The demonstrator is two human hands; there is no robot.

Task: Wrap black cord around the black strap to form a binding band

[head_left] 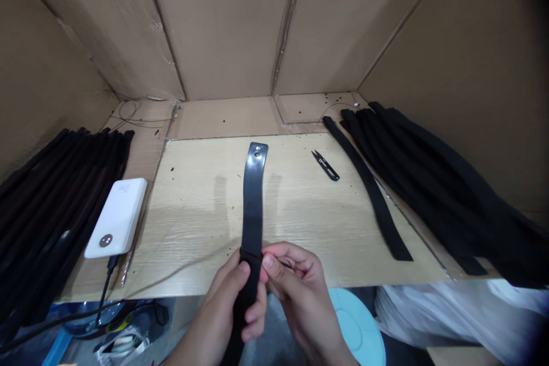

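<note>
A long black strap (253, 200) stands out over the board in front of me. Its far end is a shiny dark tip with a small hole, and nearer my hands a black fabric sleeve (246, 294) surrounds it. My left hand (234, 286) is closed around the sleeve, thumb on top. At the sleeve's edge my right hand (291, 280) pinches with thumb and forefinger. A small dark bit shows between the right fingers; I cannot make out what it is. Black thread snips (326, 166) lie on the board, right of the strap.
A single black strip (371, 194) lies at right, beside a pile of black strips (429, 183). More black strips (64, 194) are stacked at left under a white power bank (118, 217) with a cable. Cardboard walls (231, 23) enclose the board. A turquoise lid (358, 326) is below its edge.
</note>
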